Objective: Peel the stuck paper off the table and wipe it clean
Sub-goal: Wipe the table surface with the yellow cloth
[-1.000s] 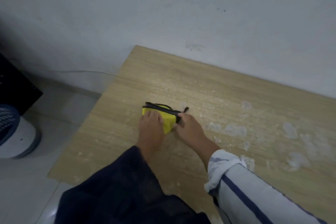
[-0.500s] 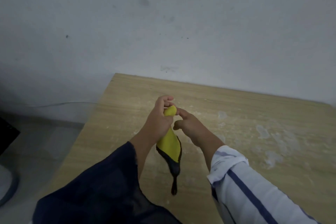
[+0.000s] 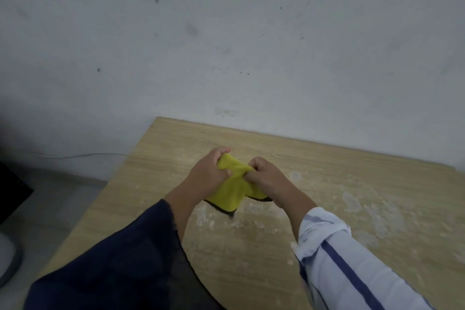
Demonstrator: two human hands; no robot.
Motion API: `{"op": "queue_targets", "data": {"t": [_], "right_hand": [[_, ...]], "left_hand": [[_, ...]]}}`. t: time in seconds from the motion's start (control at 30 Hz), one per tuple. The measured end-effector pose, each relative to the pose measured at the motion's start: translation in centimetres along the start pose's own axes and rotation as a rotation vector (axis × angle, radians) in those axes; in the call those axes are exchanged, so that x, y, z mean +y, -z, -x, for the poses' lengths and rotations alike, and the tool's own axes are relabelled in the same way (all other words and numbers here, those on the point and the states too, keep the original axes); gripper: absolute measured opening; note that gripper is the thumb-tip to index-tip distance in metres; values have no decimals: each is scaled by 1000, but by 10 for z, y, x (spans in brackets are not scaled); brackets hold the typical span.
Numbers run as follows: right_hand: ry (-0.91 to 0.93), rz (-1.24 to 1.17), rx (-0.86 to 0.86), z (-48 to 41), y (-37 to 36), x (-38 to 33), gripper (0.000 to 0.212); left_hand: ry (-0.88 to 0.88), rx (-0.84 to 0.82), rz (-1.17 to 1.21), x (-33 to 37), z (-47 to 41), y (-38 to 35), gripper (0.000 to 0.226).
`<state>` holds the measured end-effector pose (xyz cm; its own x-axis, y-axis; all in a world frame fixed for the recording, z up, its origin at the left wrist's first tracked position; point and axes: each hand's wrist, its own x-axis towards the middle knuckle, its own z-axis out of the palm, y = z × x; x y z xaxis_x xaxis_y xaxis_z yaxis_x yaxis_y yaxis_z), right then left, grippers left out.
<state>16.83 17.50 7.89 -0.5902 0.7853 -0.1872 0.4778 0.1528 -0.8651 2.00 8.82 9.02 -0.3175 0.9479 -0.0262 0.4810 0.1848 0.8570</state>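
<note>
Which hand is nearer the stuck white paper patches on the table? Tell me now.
Right. The right hand grips the yellow cloth close to the nearest paper patch; the left hand grips the cloth's other end, farther from it.

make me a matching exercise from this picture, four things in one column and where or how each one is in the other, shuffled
Things
1. yellow cloth
2. paper residue
3. white cable
4. right sleeve

Place or state
a. low along the wall, left of the wooden table
b. gripped by the left hand and the right hand
c. pale patches stuck on the tabletop
d. pale with a dark blue stripe, cuff rolled

Pairs: 1-b, 2-c, 3-a, 4-d
</note>
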Motion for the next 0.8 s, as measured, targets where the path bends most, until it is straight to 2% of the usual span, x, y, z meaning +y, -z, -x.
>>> {"op": "queue_targets", "data": {"t": [0.07,0.13,0.2,0.27,0.43,0.53,0.63,0.8], "right_hand": [[49,102,-27,0,9,1,15],[53,240,-131,-1,18,1,9],[9,389,-262,-3,24,4,13],[-51,437,-305,-6,26,8,17],[-116,110,-111,-32,14,14,21],[-188,-162,-4,-57,-6,11,12],[-248,-352,63,-93,-33,2,13],[-315,-472,161,-167,-84,-13,13]], "left_hand": [[79,41,-71,-1,0,-1,53],[125,119,-144,-1,1,-1,49],[154,185,-182,-5,1,1,46],[180,214,-190,-10,0,5,43],[245,264,-152,-35,-12,23,24],[313,251,-76,-55,-30,40,28],[365,245,-79,-79,-59,64,32],[473,287,4,-116,-116,103,37]]}}
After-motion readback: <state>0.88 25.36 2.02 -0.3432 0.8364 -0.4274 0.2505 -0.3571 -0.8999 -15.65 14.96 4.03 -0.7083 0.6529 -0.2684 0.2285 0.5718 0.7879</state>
